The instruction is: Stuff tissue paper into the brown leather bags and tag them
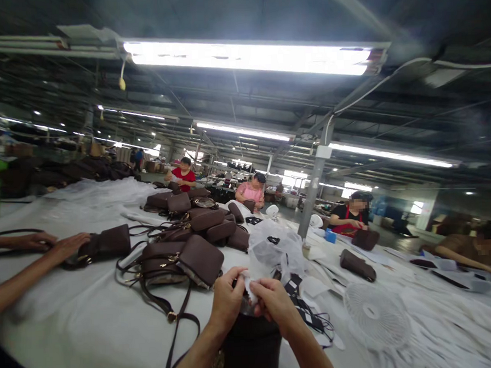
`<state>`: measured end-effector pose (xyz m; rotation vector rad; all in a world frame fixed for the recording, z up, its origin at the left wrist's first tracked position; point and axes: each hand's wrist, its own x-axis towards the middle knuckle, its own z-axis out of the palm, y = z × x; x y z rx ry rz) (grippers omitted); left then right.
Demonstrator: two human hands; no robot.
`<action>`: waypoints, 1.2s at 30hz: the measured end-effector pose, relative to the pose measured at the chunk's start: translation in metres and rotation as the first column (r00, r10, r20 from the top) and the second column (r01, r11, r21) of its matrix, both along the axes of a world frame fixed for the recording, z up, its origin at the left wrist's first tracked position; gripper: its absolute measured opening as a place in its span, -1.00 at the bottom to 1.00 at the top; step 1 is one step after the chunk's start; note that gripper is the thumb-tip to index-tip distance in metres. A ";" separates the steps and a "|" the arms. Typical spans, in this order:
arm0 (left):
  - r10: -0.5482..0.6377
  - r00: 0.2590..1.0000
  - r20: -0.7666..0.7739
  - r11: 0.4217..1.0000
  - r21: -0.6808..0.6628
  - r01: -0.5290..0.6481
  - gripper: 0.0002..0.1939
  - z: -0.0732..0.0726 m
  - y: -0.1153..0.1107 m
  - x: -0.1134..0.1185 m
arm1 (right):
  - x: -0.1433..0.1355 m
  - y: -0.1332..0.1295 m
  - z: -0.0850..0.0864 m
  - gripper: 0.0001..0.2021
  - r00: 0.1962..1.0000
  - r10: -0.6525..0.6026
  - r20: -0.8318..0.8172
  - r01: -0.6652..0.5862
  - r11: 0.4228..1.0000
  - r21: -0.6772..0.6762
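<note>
Both my hands are pinched together in the middle foreground. A small crumpled white piece (pixel 249 287), thin paper or plastic, is between the fingers of my left hand (pixel 229 294) and my right hand (pixel 276 304). Under them stands a dark brown bag (pixel 256 345), upright, with its top partly covered by my hands. Left of my hands lies a brown handbag (pixel 202 257) with a long strap (pixel 182 313) trailing toward me. Just beyond my right hand are black tags with cords (pixel 305 304) and a clear plastic bag (pixel 275 245).
Several brown bags (pixel 208 219) are heaped on the white table. At the left, a co-worker's hands (pixel 65 249) touch another brown bag (pixel 111 243). A white fan (pixel 376 315) stands at right, near a brown bag (pixel 357 265). Other people sit across the table by a post (pixel 313 186).
</note>
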<state>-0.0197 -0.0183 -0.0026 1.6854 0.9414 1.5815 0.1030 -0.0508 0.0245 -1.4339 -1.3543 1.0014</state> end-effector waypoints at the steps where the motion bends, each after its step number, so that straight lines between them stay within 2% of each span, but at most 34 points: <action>1: 0.015 1.000 -0.014 1.000 0.015 -0.015 -0.71 0.000 -0.002 0.000 | -0.001 0.000 0.001 -0.63 1.000 -0.001 -0.012 0.001 1.000 -0.007; 9: 0.066 0.996 -0.055 0.990 0.128 -0.059 -0.77 -0.007 -0.008 -0.003 | -0.006 -0.005 0.004 -0.70 0.997 0.022 -0.070 -0.025 0.998 -0.050; 18: 0.065 0.998 0.021 0.993 0.095 -0.067 -0.78 -0.008 -0.003 -0.002 | -0.009 -0.004 -0.005 -0.59 0.990 0.046 -0.132 -0.037 0.997 0.075; 23: 0.080 0.997 0.024 0.993 0.086 -0.082 -0.78 -0.008 -0.003 -0.002 | -0.008 -0.004 -0.014 -0.59 0.986 0.045 -0.163 -0.034 0.997 0.068; 27: 0.096 0.995 0.012 0.989 0.111 -0.097 -0.77 -0.006 -0.005 -0.002 | -0.008 -0.002 -0.013 -0.59 0.981 0.044 -0.191 -0.027 0.996 0.088; 36: 0.002 0.997 -0.081 0.986 0.165 0.011 -0.76 -0.007 -0.009 -0.005 | -0.011 0.012 -0.004 -0.69 0.998 -0.042 -0.035 0.045 0.997 0.066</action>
